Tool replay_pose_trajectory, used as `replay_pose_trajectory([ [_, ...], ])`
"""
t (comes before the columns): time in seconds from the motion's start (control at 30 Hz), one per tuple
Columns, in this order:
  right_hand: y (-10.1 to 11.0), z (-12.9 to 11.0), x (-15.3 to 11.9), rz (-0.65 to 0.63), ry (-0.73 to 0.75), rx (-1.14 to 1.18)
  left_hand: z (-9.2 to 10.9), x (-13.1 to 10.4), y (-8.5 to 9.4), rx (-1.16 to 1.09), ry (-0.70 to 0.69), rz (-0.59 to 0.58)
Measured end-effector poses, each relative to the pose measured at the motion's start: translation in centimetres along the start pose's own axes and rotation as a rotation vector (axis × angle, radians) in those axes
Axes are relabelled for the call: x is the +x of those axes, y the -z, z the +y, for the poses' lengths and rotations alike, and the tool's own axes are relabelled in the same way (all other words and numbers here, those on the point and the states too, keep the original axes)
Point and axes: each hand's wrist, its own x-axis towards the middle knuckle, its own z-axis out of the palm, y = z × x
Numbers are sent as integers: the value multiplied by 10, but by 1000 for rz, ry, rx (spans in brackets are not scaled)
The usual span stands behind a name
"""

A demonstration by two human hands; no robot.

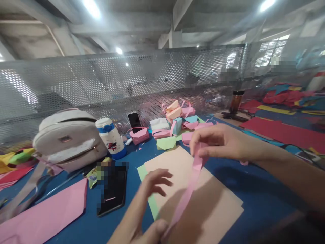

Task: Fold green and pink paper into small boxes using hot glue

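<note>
My right hand (215, 142) is closed on the upper end of a pink paper strip (191, 185), pinched between thumb and fingers. A wider pink fold shows at the fingertips; I cannot tell whether it is a separate piece. The strip hangs down towards the thumb of my left hand (149, 200). That hand is open, its fingers spread over the paper stack; whether its thumb touches the strip's lower end is unclear. Below both hands lie beige paper sheets (215, 217), with green paper (153, 205) under their left edge.
Small folded paper baskets (139, 135) are heaped at the back. On the left are a white backpack (68, 139), a bottle (111, 139), a black phone (114, 193) and pink paper (48, 213). Red paper (284, 132) lies right; a perforated metal panel (152, 74) stands behind.
</note>
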Motion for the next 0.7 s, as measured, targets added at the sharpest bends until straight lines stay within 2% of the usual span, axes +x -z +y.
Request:
replay_pose_trajectory([
  [0.03, 0, -8, 6, 11, 30, 21, 4, 13, -9, -85, -6, -94],
  [0.07, -2, -13, 13, 33, 61, 32, 7, 24, -18, -178, 44, -182],
  [0.1, -3, -16, 20, 34, 78, 31, 9, 33, -26, -257, 87, -228],
  [0.17, -8, -12, 34, 35, 65, 31, 11, 46, -38, -369, 166, -208],
  [0.23, -14, 2, 45, 29, 47, 62, 7, 50, -40, -480, 282, -153],
  [0.37, -31, 51, 51, 124, -94, 224, -9, 47, -22, -675, 450, -102],
  [0.47, -48, 86, 39, 147, -300, 446, -23, 43, -3, -616, 506, -125],
  [0.53, -56, 102, 27, 126, -337, 445, -32, 43, 7, -487, 549, -125],
  [0.6, -57, 112, 15, 66, -353, 369, -41, 46, 15, -240, 538, -154],
  [0.7, -49, 119, 4, -96, -340, 77, -54, 53, 22, 55, 445, -185],
])
